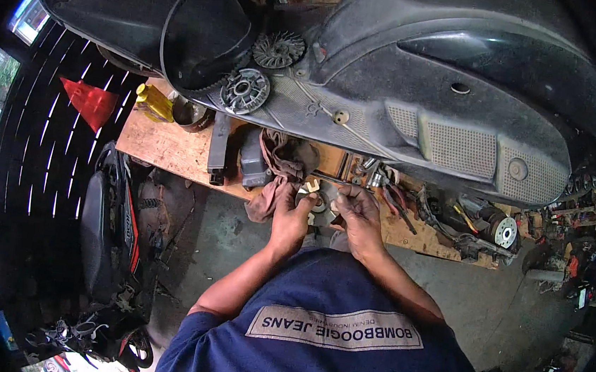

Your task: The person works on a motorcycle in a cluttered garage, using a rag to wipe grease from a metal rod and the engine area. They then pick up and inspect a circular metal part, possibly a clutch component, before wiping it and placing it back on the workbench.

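Note:
Between my two hands, at the near edge of the workbench, is a round grey metal plate (318,218) with cream-coloured pieces on its rim. My left hand (292,217) is closed, its thumb and fingers on the plate's left side beside a notched cream piece (310,186). On the right side my right hand (357,219) is pinched closed, with something small and pale at its fingertips that I cannot make out fully. A brownish-pink rag (262,203) lies just left of my left hand.
A dark scooter body (419,97) spans the far side, with a finned fan wheel (279,50), a ribbed metal disc (245,91) and a drive belt (164,29) on it. The workbench (167,139) holds a yellow bottle (155,105), sockets and pliers (400,203). A motorcycle (102,225) stands left.

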Demonstrator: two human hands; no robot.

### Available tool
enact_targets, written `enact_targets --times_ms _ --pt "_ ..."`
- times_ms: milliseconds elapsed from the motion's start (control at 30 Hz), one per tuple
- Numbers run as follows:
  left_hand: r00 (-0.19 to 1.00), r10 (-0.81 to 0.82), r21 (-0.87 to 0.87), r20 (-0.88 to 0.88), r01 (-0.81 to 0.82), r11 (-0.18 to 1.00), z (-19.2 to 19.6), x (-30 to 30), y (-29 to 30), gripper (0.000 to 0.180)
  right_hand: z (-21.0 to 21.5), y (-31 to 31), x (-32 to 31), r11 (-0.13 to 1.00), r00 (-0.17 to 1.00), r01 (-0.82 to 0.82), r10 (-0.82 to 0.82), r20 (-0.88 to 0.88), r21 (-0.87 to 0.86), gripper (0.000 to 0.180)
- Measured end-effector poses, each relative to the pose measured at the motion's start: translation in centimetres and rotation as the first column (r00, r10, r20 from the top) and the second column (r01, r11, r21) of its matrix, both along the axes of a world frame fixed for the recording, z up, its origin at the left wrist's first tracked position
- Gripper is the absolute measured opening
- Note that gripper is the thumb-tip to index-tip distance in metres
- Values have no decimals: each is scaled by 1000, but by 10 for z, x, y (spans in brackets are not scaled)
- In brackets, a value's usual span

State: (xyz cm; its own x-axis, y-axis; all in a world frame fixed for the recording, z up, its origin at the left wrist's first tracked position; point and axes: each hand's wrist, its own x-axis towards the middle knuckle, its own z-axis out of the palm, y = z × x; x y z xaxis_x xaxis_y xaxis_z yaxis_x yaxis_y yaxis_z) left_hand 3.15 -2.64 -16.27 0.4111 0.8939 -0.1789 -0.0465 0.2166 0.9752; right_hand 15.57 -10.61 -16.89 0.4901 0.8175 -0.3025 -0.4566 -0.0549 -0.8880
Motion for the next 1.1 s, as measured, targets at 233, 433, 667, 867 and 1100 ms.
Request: enact_targets --times_ms 233,433,667,867,1100 --pt "998 3 49 -65 0 999 12 -7 1 15 5 -6 10 998 930 -35 53 -364 54 27" --pt "999 23 -47 41 -21 999 8 -9 6 15 4 -12 17 950 680 -260 306 -666 170 41" --pt "983 -169 -84 71 174 981 23 -9 13 19 -8 -12 14 837 458 -309 547 -701 451 55" --pt "976 -191 -230 104 210 950 29 -5 16 18 -4 -14 11 832 500 -289 553 -666 473 65" --pt "959 -268 -200 90 281 939 27 0 15 16 -16 -17 18 762 503 -317 639 -581 564 72"
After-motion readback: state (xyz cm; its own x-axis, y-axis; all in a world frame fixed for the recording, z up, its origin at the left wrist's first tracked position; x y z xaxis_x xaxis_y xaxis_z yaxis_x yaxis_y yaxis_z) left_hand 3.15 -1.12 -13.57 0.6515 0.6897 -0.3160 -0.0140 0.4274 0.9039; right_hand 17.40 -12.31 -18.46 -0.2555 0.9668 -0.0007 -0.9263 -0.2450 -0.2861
